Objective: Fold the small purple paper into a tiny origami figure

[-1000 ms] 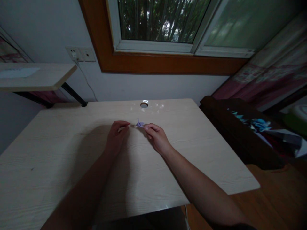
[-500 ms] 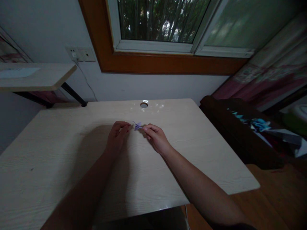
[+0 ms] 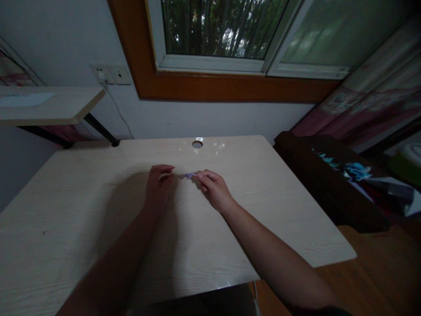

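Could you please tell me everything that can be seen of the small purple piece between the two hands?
The small purple piece is light violet and looks like thin folded paper, with a creased middle and a narrow, bent point at its left end. It lies roughly crosswise in the picture, its right end pinched in the grip of the right hand. The left hand is apart from it. It is above the tabletop, apparently untouched by it; finer folds are too small to tell.
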`<state>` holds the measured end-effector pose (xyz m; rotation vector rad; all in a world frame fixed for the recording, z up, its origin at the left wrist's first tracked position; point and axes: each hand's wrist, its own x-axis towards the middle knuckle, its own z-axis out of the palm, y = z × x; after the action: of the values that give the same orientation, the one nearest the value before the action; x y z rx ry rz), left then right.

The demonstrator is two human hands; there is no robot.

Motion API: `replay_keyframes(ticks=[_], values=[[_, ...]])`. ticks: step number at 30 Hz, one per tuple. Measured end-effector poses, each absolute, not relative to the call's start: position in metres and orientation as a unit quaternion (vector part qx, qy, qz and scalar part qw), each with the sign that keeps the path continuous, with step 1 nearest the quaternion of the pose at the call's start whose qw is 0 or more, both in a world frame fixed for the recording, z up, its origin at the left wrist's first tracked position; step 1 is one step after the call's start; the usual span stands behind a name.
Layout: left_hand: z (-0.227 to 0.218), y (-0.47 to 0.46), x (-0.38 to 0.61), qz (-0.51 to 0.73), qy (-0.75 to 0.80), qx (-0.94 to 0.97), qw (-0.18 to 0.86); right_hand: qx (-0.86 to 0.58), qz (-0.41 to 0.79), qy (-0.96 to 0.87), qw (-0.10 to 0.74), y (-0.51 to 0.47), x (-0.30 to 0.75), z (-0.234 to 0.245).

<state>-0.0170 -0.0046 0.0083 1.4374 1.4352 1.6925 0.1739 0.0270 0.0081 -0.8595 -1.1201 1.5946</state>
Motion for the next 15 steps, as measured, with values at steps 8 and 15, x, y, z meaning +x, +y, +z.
replay_keyframes(ticks=[8,15], values=[[0.0115,-0.0108,-0.0107,0.597,0.469,0.596,0.26,-0.37,0.65,-0.455,0.484,0.0289,0.1717,0.0032],[0.0117,-0.0111,-0.0092,0.553,0.439,0.68,0.2,-0.409,0.583,-0.514,0.478,0.0284,0.1709,-0.0001]])
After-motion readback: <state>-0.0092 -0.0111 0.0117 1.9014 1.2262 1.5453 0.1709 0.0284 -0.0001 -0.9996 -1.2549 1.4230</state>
